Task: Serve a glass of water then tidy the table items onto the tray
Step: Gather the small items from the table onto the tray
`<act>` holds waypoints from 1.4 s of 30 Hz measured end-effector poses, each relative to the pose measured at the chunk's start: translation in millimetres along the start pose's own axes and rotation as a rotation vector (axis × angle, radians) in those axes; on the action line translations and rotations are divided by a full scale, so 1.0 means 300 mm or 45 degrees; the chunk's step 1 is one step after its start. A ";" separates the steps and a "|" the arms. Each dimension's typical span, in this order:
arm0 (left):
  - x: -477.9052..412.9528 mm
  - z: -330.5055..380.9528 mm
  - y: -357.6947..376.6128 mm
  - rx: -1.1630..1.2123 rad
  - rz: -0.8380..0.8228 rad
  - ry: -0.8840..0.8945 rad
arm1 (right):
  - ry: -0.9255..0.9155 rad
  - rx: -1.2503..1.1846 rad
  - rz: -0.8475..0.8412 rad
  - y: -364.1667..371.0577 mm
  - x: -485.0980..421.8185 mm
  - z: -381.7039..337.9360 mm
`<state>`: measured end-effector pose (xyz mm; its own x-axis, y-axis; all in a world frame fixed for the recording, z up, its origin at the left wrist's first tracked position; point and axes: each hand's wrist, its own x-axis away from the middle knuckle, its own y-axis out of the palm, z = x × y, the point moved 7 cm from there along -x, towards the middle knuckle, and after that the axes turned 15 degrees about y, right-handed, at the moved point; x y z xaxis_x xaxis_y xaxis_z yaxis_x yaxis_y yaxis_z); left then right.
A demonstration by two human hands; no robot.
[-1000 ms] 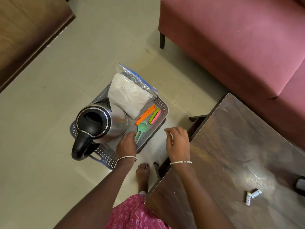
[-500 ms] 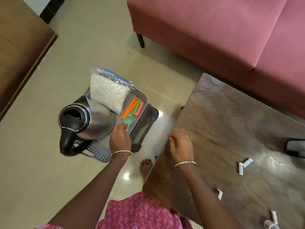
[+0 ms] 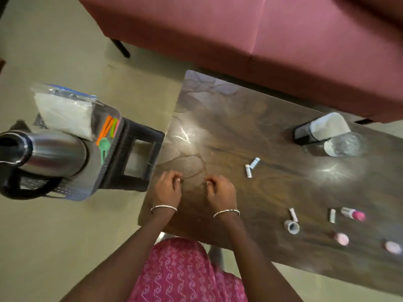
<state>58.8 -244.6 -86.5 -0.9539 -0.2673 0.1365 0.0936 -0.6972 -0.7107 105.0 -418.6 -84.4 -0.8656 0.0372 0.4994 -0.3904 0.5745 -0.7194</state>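
A grey perforated tray rests on a black stool left of the dark wooden table. On the tray stand a steel kettle, a white bag, orange, green and pink clips and a green spoon. A clear glass stands at the table's far right. Small white sachets, a small open tube, a pink-capped vial and pink lids lie scattered on the table. My left hand and my right hand hover over the table's near left corner, fingers curled, nothing visible in them.
A maroon sofa runs along the far side of the table. A black mesh holder with white tissue lies beside the glass. Pale tiled floor surrounds the stool and table.
My left hand has left the tray and moved right over the table beside my right hand. The view has swung right, showing more of the table and its items.
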 end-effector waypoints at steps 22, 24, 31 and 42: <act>0.236 0.398 0.506 -0.169 -0.170 -0.188 | 0.638 -0.163 0.283 -0.530 -0.007 0.928; 0.242 0.448 0.556 -0.143 -0.227 -0.055 | 0.712 -0.182 0.343 -0.557 0.018 0.986; 0.281 0.651 0.818 -0.133 -0.590 0.376 | 0.959 -0.235 0.504 -0.633 0.099 1.201; 0.366 0.832 1.152 -0.712 -1.059 0.893 | 0.886 -0.398 0.823 -0.893 0.012 1.397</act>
<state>57.7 -680.9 -145.0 -0.6277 0.6607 0.4116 -0.5884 -0.0565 -0.8066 75.0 -915.1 -92.0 -0.4674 0.8313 0.3008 0.2771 0.4609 -0.8431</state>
